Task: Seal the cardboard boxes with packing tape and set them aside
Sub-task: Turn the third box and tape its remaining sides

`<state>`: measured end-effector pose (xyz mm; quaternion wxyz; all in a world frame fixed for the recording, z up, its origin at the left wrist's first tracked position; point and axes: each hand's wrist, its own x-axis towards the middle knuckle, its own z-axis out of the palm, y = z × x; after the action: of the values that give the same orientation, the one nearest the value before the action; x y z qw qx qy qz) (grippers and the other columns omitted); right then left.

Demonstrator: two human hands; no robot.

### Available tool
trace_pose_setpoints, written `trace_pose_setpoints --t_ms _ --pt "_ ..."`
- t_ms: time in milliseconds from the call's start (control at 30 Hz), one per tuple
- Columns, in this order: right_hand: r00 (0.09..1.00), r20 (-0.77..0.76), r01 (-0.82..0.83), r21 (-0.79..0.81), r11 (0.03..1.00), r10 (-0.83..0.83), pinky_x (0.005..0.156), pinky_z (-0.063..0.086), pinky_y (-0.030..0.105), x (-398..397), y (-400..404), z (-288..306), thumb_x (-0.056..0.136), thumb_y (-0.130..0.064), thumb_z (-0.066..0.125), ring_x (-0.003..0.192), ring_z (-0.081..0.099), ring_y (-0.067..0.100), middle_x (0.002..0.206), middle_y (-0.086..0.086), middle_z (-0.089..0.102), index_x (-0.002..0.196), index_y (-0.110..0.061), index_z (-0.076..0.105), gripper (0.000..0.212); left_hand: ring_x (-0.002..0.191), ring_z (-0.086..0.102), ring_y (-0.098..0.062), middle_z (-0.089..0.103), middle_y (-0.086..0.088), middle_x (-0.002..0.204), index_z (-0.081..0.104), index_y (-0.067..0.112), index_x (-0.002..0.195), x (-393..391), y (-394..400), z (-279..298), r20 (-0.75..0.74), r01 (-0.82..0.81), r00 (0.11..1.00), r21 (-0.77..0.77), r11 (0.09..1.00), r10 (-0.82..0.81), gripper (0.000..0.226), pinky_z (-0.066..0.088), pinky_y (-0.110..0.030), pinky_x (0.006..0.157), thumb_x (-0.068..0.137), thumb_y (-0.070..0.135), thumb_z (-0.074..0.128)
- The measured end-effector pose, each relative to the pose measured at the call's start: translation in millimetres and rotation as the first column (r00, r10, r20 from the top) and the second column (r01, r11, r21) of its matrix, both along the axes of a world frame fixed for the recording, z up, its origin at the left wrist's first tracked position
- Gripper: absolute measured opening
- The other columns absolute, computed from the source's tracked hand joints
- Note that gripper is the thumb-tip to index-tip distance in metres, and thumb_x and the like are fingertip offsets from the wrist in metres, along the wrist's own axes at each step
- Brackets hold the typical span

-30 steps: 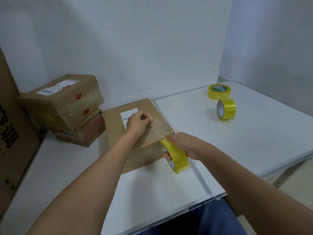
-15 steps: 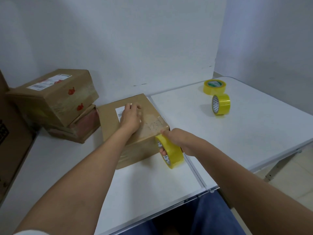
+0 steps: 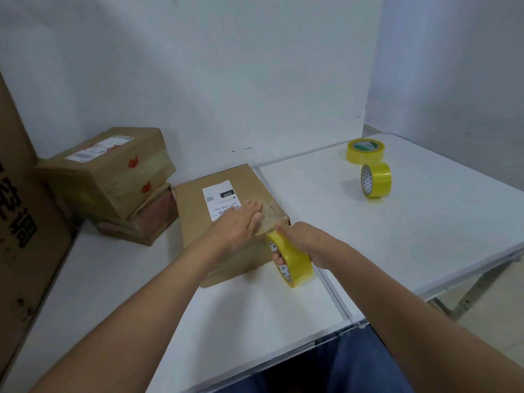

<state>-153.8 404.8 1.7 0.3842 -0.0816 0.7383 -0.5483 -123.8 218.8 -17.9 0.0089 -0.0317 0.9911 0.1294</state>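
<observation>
A brown cardboard box [image 3: 195, 205] with a white label lies on the white table [image 3: 425, 228] in front of me. My left hand [image 3: 241, 219] presses flat on its top, fingers straight, over a strip of clear tape near the right edge. Just off the box's right corner, my right hand [image 3: 297, 239] grips a yellow tape roll [image 3: 295, 265]. The tape runs from the roll up onto the box top.
Two taped cardboard boxes [image 3: 113, 171] are stacked at the back left. A large brown carton [image 3: 19, 222] leans at the far left. Two more yellow tape rolls [image 3: 371, 168] sit at the back right of the table. A seam [image 3: 326, 279] joins the two tabletops.
My left hand has gone from a fist to flat, straight fingers and slid along the tape on the box top. My right hand keeps the roll at the box's right corner.
</observation>
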Motion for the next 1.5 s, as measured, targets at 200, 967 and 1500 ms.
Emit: trace_pose_setpoints --t_ms 200,967,1500 --pt "1.0 -0.026 0.017 -0.022 1.0 -0.017 0.067 0.056 0.032 3 2 3 0.1 -0.035 0.045 0.054 0.063 0.022 0.073 0.017 0.068 0.1 0.004 0.061 0.042 0.15 0.005 -0.007 0.01 0.004 0.164 0.018 0.02 0.156 1 8 14 -0.016 0.07 0.997 -0.134 0.989 -0.073 0.052 -0.002 -0.032 0.12 0.107 0.036 0.016" --pt "0.983 -0.172 0.066 -0.01 0.998 -0.067 0.085 0.055 0.038 25 10 -19 0.099 -0.031 0.04 0.063 0.068 0.019 0.071 0.009 0.072 0.1 -0.002 0.062 0.037 0.148 0.004 0.0 0.01 0.011 0.163 0.017 0.024 0.156 13 18 -8 -0.06 0.071 0.996 0.103 0.992 -0.065 0.051 0.002 -0.023 0.121 0.107 0.037 0.022" --pt "0.999 -0.033 0.001 0.055 0.998 0.001 0.058 0.05 0.022 26 16 -21 0.104 -0.036 0.033 0.064 0.067 0.019 0.08 0.012 0.072 0.121 0.0 0.052 0.044 0.147 0.011 0.0 0.017 0.013 0.161 0.025 0.028 0.154 14 31 -15 -0.187 -0.011 0.982 0.012 1.0 0.013 0.057 0.005 -0.018 0.117 0.102 0.05 0.036"
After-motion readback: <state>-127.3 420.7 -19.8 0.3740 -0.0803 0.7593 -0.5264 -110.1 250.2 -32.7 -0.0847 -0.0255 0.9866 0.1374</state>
